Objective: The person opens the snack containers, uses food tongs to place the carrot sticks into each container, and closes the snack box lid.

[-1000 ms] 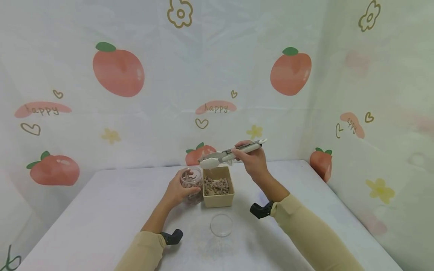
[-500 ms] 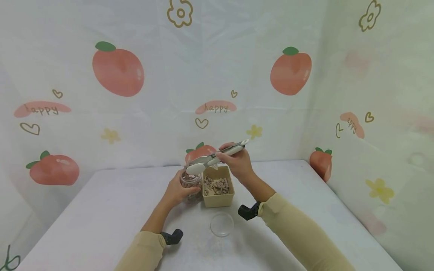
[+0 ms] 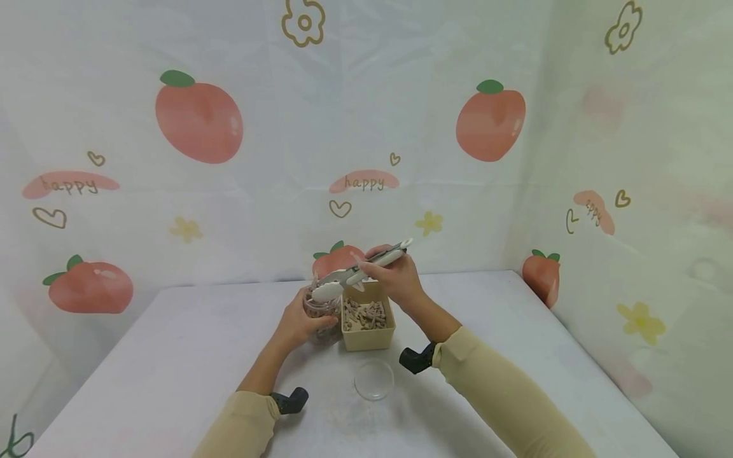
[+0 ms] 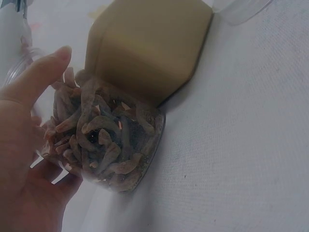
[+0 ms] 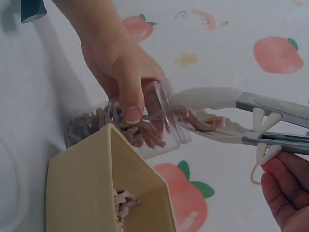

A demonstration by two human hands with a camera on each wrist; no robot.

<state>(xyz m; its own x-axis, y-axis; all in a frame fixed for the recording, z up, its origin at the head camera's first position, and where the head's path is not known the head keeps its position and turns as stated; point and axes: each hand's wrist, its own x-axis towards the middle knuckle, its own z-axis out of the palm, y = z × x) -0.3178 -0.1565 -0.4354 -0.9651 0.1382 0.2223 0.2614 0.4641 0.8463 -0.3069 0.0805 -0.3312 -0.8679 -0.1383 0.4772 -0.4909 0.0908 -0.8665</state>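
Observation:
My left hand (image 3: 296, 322) grips a clear jar (image 4: 106, 140) by its upper part, thumb on the near side. Brownish, twisted stick-like pieces fill much of the jar. My right hand (image 3: 399, 280) holds a pair of white-and-grey tongs (image 3: 348, 277) by the handles. In the right wrist view, the tongs' white scalloped tips (image 5: 207, 98) reach the jar's mouth, and a few brownish pieces (image 5: 207, 121) lie between them. Directly right of the jar stands a beige box (image 3: 369, 341) with a layer of the same pieces (image 3: 366, 315) inside.
A round clear lid (image 3: 374, 399) lies on the white table (image 3: 189, 356) in front of the box. Behind the table hangs a white sheet (image 3: 275, 235) printed with fruit. Black wrist mounts (image 3: 292, 401) stick out from both forearms.
The right hand has carried the tongs leftward and slightly down, from over the beige box to the jar's mouth. My left hand and the jar have stayed in place.

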